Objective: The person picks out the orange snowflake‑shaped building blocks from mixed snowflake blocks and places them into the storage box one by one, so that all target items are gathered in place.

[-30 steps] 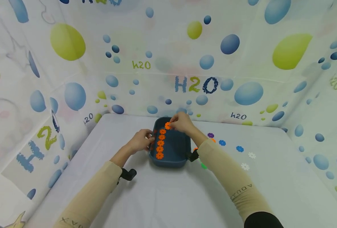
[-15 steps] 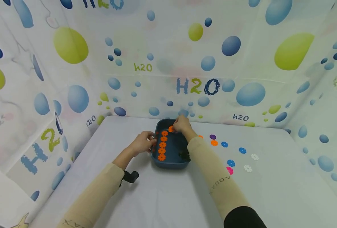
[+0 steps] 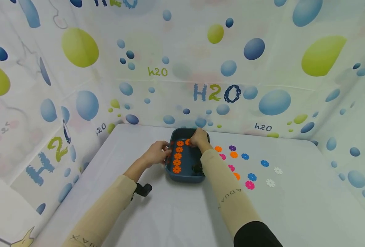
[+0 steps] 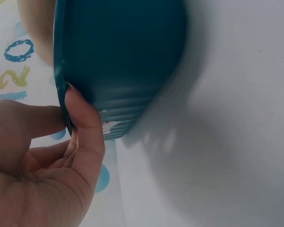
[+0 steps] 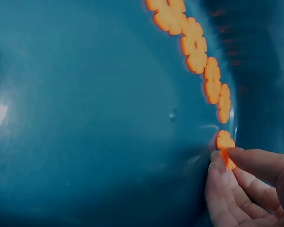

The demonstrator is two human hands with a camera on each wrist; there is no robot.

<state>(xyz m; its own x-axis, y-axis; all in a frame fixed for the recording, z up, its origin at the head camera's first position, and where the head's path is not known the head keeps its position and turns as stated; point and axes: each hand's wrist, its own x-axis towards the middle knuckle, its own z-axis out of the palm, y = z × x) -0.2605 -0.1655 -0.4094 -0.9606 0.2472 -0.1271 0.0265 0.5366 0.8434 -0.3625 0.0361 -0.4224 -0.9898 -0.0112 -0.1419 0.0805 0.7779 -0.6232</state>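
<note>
My left hand (image 3: 156,152) grips the left rim of a dark blue-green plastic tray (image 3: 187,178). In the left wrist view, the thumb and a finger (image 4: 85,123) pinch that rim from both sides. Over the far end of the tray, my right hand (image 3: 200,138) pinches an orange flower-shaped piece (image 5: 226,142) between thumb and fingertips, low over the tray's floor. A column of several orange flower pieces (image 3: 177,155) lies along the tray's left side, edge to edge. The right forearm covers part of the tray's right wall.
Loose flower pieces lie on the white-covered table (image 3: 170,212) right of the tray: purple (image 3: 232,148), orange (image 3: 233,154), blue (image 3: 265,163), pink (image 3: 249,185) and white (image 3: 270,183). A dotted curtain (image 3: 182,75) stands behind the table's far edge. A black device (image 3: 143,189) sits at the left wrist.
My right hand has lowered the orange flower piece into the tray, right of the column's far end. Its forearm has swung left, uncovering more loose pieces. The left hand keeps its grip.
</note>
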